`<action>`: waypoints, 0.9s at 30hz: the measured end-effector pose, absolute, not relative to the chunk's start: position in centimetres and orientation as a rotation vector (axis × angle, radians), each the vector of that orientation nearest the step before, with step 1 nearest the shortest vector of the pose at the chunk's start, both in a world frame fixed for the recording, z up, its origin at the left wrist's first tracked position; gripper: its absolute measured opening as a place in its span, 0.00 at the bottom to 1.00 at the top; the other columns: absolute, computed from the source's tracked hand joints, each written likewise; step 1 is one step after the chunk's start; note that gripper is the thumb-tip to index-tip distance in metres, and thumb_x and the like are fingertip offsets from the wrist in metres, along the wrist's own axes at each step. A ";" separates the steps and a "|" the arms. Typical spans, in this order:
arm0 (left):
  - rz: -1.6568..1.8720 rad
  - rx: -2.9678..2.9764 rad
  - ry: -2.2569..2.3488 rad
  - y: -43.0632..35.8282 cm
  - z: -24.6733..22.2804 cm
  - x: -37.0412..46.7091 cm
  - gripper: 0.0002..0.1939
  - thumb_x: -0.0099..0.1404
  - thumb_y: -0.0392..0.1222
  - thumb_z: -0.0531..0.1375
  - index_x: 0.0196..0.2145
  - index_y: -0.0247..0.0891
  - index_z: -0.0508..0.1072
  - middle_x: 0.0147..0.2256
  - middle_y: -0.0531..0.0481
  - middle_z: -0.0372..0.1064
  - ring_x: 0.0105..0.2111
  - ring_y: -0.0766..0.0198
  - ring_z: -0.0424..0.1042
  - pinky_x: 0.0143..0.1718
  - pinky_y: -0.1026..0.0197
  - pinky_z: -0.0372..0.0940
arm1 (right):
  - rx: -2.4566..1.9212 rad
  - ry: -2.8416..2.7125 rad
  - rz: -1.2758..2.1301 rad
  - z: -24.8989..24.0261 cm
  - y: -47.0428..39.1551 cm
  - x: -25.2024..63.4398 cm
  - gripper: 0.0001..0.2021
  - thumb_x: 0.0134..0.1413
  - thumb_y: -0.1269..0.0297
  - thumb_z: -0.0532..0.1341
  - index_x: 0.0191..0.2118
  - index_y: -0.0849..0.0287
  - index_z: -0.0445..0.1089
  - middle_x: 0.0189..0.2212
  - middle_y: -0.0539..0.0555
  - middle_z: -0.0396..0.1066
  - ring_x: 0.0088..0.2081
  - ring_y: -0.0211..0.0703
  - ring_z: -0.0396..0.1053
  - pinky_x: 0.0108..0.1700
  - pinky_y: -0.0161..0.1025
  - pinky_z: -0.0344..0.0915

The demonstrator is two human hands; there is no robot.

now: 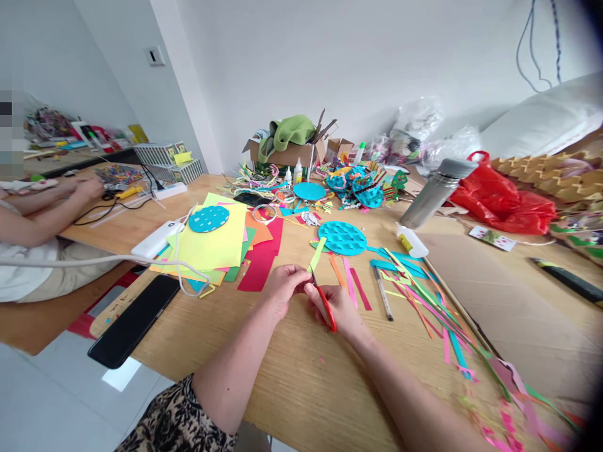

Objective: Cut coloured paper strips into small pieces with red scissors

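Note:
My right hand (340,309) grips a pair of red-handled scissors (326,307) over the near part of the table. Pinched in the fingers of my left hand (286,287) is a yellow-green paper strip (317,253), its free end pointing away from me. The scissor blades meet the strip close to my left fingertips; whether they are apart I cannot tell. Just beyond my hands lies a blue woven paper disc (342,238). Short orange, pink and red paper strips (360,289) rest to the right of the scissors.
Coloured paper sheets (217,242) and a black phone (134,321) lie on the left. On the right are a pen (383,294), a glue bottle (411,241), a steel bottle (431,198), many paper strips and cardboard (509,295). Another person's arms (47,207) rest at the far left.

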State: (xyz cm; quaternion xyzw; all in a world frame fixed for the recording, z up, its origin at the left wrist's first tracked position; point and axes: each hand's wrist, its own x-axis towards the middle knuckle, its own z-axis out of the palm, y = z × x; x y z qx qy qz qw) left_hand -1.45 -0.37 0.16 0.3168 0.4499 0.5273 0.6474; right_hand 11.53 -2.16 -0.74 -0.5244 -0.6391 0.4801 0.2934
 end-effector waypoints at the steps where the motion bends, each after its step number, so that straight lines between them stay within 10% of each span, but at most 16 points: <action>1: 1.195 0.720 1.024 -0.4 0.1 -1.5 0.06 0.44 0.37 0.64 0.19 0.32 0.71 0.21 0.51 0.68 0.22 0.70 0.65 0.25 0.67 0.61 | -1.397 -1.698 1.280 -0.8 -2.2 11.5 0.29 0.49 0.37 0.54 0.15 0.60 0.59 0.10 0.48 0.59 0.12 0.31 0.52 0.15 0.30 0.48; 27: 1.168 0.729 1.033 -0.2 0.3 -1.9 0.06 0.43 0.36 0.64 0.19 0.32 0.70 0.20 0.51 0.68 0.21 0.70 0.65 0.24 0.67 0.60 | -1.387 -1.696 1.332 -0.7 -2.1 11.5 0.28 0.49 0.39 0.56 0.16 0.61 0.61 0.09 0.48 0.59 0.12 0.30 0.52 0.15 0.30 0.48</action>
